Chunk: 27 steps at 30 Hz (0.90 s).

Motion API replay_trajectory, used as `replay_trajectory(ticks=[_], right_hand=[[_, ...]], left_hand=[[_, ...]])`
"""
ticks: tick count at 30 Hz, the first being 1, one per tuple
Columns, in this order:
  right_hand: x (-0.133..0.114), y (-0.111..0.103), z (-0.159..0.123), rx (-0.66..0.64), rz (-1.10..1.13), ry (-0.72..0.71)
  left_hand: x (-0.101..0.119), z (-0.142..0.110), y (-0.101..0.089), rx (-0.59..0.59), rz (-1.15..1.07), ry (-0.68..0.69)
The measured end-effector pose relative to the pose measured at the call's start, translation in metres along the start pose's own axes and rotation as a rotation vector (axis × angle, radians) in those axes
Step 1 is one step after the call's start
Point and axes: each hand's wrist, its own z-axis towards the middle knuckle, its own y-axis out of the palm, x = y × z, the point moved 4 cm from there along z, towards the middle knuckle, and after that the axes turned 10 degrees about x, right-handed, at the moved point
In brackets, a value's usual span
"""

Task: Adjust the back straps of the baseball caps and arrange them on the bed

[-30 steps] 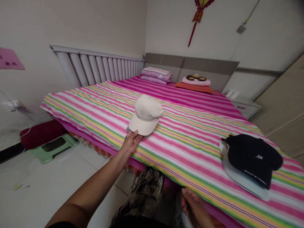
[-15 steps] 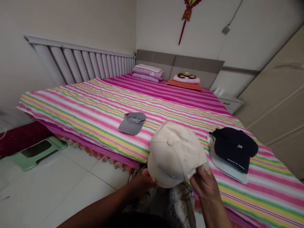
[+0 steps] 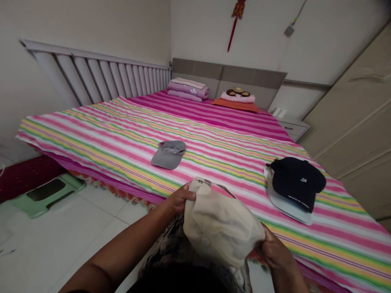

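A cream baseball cap [image 3: 221, 226] is held up in front of me, bunched and turned, its back strap at the top edge. My left hand [image 3: 181, 198] grips its left side and my right hand [image 3: 273, 250] grips its lower right side. Ahead of the hands, a grey cap [image 3: 168, 154] lies alone on the striped bedsheet [image 3: 91, 134]. Farther right, a black cap [image 3: 296, 183] rests on a pale cap [image 3: 282, 201], whose brim shows beneath it. Neither hand touches these caps.
Folded purple bedding [image 3: 187, 90] and a pillow with a cartoon face [image 3: 238, 96] lie at the headboard [image 3: 226, 73]. A radiator [image 3: 97, 77] runs along the left wall. A green step stool [image 3: 49, 194] stands on the tiled floor, and wardrobe doors [image 3: 351, 122] fill the right.
The cream cap has left the bed and the grey cap beneath it. Both hands now hold it up, and it has turned and bunched between them.
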Motion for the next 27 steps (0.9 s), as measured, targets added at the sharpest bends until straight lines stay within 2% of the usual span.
replay_trajectory(ticks=[3,7,13,18,22,27], right_hand=[[-0.006,0.003,-0.005,-0.024,0.058,0.039],[-0.021,0.022,-0.005,-0.092,0.064,-0.052],[-0.022,0.028,-0.004,-0.034,0.151,-0.090],[-0.024,0.029,-0.005,-0.006,0.170,-0.153],[-0.029,0.031,-0.008,-0.006,0.135,-0.209],[-0.030,0.029,-0.009,0.027,0.128,-0.221]], left_hand=[[0.002,-0.005,0.012,-0.111,0.111,-0.028],[0.001,-0.013,0.026,-0.204,0.234,-0.081],[0.002,-0.021,0.045,-0.300,0.410,-0.139],[-0.003,-0.025,0.050,-0.277,0.504,-0.241],[-0.015,-0.025,0.050,-0.243,0.460,-0.319],[-0.022,-0.020,0.048,-0.124,0.363,-0.256]])
